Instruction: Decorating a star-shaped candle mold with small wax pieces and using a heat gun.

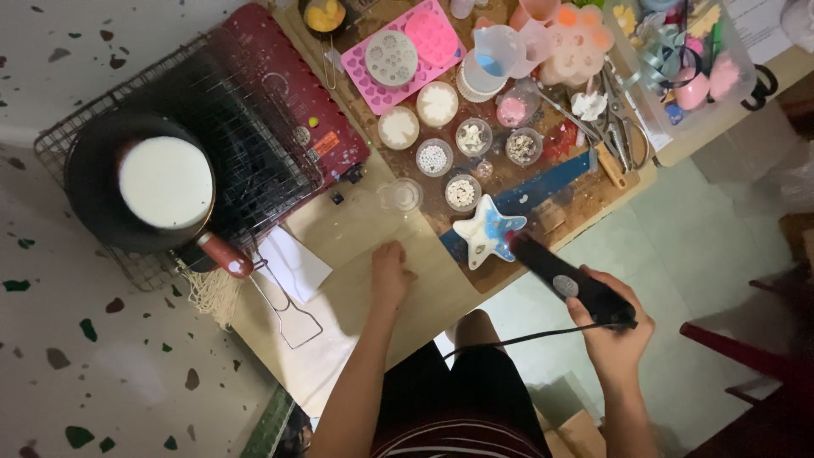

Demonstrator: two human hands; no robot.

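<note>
Two hands observed. Right hand point(612, 326) grips a black corded heat tool point(560, 278), nozzle at the star-shaped dish point(487, 233) on the surface point(373, 225). Left hand point(390, 273) rests loosely curled, empty. Heating step judged underway; next requires steady aim.

The person's right hand point(612, 326) gripped a black corded heat tool point(566, 280), its nozzle touching a white-and-blue star-shaped mould point(485, 231). The left hand point(390, 273) rested flat on the pale wooden board point(356, 229), near a dark saucepan of white liquid point(161, 182).
</note>
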